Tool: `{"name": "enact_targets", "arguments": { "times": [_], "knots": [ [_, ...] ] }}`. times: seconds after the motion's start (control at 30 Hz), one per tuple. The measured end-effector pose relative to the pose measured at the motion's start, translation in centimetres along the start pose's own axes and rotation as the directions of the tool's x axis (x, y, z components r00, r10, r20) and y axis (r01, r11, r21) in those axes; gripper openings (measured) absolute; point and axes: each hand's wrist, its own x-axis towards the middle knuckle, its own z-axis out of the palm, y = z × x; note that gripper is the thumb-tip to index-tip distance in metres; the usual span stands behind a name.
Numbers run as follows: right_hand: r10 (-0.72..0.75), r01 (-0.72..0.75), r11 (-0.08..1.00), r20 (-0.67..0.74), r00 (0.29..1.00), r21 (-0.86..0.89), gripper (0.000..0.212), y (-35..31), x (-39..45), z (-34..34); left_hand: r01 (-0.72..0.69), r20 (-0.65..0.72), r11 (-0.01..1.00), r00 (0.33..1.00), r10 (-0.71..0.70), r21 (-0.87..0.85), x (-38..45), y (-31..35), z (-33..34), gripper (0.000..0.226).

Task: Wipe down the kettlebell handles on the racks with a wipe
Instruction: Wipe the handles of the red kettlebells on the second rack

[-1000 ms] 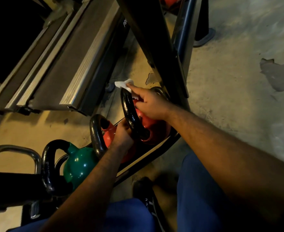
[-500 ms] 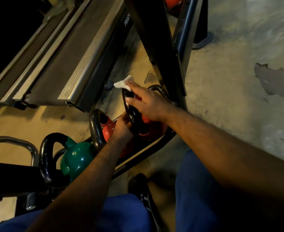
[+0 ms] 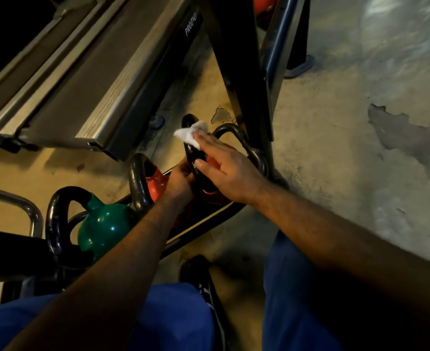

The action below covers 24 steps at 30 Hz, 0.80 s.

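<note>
Two bare forearms reach down and forward toward the low rack [image 3: 210, 219]. Right hand [image 3: 227, 171] lies flat over the black handle [image 3: 192, 154] of a red kettlebell, fingers nearly straight, fingertips pressing a crumpled white wipe [image 3: 189, 134] against the handle's top curve. Left hand [image 3: 181, 181] sits just below it, fingers curled round the lower part of that same handle, steadying it. Beside this kettlebell on the rack stands another red kettlebell [image 3: 154, 182], then a green kettlebell [image 3: 102, 228] farther along. Behind the handle, another dark handle [image 3: 244, 143] shows by the rack's upright post [image 3: 236, 72].
</note>
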Motion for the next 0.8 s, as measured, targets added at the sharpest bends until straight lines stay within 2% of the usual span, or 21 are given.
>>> {"name": "enact_targets", "arguments": {
  "times": [0.07, 0.13, 0.17, 0.3, 0.37, 0.4, 0.47, 0.5, 0.6, 0.73, 0.8],
  "knots": [
    [-0.007, 0.007, 1.0, -0.017, 1.0, -0.024, 0.057, -0.5, -0.5, 0.4, -0.003, 0.007, 0.999, 1.0, 0.003, -0.04, 0.2, -0.1, 0.1, 0.025],
    [-0.051, 0.052, 0.998, 0.035, 0.998, -0.041, 0.057, -0.8, -1.5, 1.0, -0.04, -0.049, 0.995, 0.998, 0.045, 0.086, 0.3, -0.2, -0.1, 0.022],
    [-0.061, 0.062, 0.997, 0.045, 0.997, -0.041, 0.058, -0.7, -2.0, 1.1, -0.052, -0.05, 0.994, 0.997, 0.057, 0.096, 0.4, -0.3, -0.2, 0.022],
    [0.007, -0.007, 1.0, 0.002, 1.0, 0.015, 0.059, -1.2, -3.1, 1.2, -0.086, -0.002, 0.993, 0.996, 0.086, 0.076, 0.7, -0.5, -0.2, 0.026],
    [0.014, -0.014, 0.999, 0.015, 1.0, 0.033, 0.06, -1.5, -4.5, 2.1, -0.171, -0.009, 0.974, 0.985, 0.174, 0.15, 0.5, -0.1, -0.4, 0.056],
    [0.025, -0.026, 0.999, 0.023, 0.999, 0.035, 0.062, -1.4, -5.2, 2.5, -0.202, 0.01, 0.962, 0.979, 0.204, 0.181, 0.6, -0.2, -0.4, 0.059],
    [0.077, -0.078, 0.997, 0.023, 0.997, 0.029, 0.064, -0.8, -5.9, 2.8, -0.159, 0.015, 0.959, 0.987, 0.16, 0.235, 0.1, -0.1, -0.4, 0.029],
    [0.109, -0.109, 0.993, 0.004, 0.994, 0.042, 0.063, -0.7, -5.7, 2.8, -0.157, 0.003, 0.951, 0.987, 0.162, 0.267, -0.1, -0.1, -0.4, 0.022],
    [0.192, -0.183, 0.971, -0.048, 0.98, 0.152, 0.058, -1.6, -5.5, 3.3, -0.152, -0.002, 0.951, 0.987, 0.158, 0.268, 0.2, -0.4, -0.4, 0.023],
    [0.166, -0.164, 0.986, -0.055, 0.985, 0.039, 0.061, -2.5, -6.9, 4.3, -0.127, 0.005, 0.963, 0.992, 0.13, 0.236, 0.3, -0.5, -0.7, 0.019],
    [0.189, -0.182, 0.98, -0.081, 0.979, 0.082, 0.055, -1.8, -6.7, 4.1, -0.136, 0.017, 0.954, 0.99, 0.137, 0.265, 0.2, -0.5, -0.5, 0.015]
  ]
}}
